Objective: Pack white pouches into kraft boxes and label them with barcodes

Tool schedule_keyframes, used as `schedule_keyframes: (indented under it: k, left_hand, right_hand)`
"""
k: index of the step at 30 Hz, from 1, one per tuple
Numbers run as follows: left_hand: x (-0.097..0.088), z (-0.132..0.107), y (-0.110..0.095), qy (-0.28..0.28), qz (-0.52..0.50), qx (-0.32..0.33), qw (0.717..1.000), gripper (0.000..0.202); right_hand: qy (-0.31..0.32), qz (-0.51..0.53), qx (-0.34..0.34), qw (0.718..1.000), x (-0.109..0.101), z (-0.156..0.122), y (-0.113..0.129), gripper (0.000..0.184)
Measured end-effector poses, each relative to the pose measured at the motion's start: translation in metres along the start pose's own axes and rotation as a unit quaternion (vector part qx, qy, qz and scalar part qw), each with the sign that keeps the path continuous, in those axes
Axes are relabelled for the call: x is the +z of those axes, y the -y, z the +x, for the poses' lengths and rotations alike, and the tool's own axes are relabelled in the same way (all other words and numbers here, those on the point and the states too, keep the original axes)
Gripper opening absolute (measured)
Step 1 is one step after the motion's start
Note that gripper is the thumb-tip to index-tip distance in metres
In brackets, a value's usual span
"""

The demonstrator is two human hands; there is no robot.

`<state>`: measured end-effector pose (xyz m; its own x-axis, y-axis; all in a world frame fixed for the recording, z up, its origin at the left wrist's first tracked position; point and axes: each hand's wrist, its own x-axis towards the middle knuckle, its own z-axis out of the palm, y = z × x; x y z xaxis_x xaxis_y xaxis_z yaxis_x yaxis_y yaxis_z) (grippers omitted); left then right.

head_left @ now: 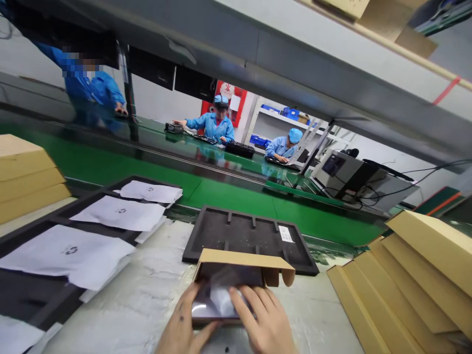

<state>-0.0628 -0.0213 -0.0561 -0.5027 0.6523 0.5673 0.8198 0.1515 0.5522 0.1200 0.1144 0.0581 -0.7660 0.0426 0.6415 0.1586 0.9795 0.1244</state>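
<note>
A brown cardboard box (pixel 243 263) with its end flap open lies on the table in front of me. A dark flat item in a shiny plastic bag (pixel 217 300) sticks out of the box's near end. My left hand (pixel 182 327) grips the item's left near edge. My right hand (pixel 263 322) rests on its right side, fingers spread over the bag. Just beyond the box lies a black foam tray (pixel 228 231) with a small white label.
Several black trays bearing white bags (pixel 118 212) lie at the left, beside stacked cardboard (pixel 25 177). Flat folded boxes (pixel 416 275) fan out at the right. A green conveyor (pixel 236 196) runs behind, with people in blue working at keyboards.
</note>
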Motion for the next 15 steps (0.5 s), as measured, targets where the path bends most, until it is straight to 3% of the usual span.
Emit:
schedule_keyframes:
  k: [2,5,7,11,15]
  left_hand:
    - [0.01,-0.006,-0.001,-0.004,-0.007,-0.018,1.0,0.075]
    - [0.017,-0.009,-0.006,-0.029,-0.002,-0.023,0.999,0.072]
    - [0.016,-0.008,-0.009,-0.033,-0.009,-0.04,0.999,0.071]
    - [0.012,-0.004,-0.01,-0.018,-0.045,-0.036,0.998,0.066]
    - [0.011,-0.004,-0.007,-0.02,-0.034,-0.02,0.999,0.069]
  right_hand:
    - [0.075,0.04,-0.011,0.996,0.012,0.015,-0.013,0.044]
    - [0.214,0.151,0.081,0.962,0.024,0.027,-0.031,0.053]
    - [0.26,0.21,0.155,0.93,0.029,0.032,-0.04,0.047]
    - [0.219,0.276,0.273,0.895,0.045,0.042,-0.047,0.027]
    - [0.195,0.279,0.321,0.884,0.058,0.049,-0.048,0.021]
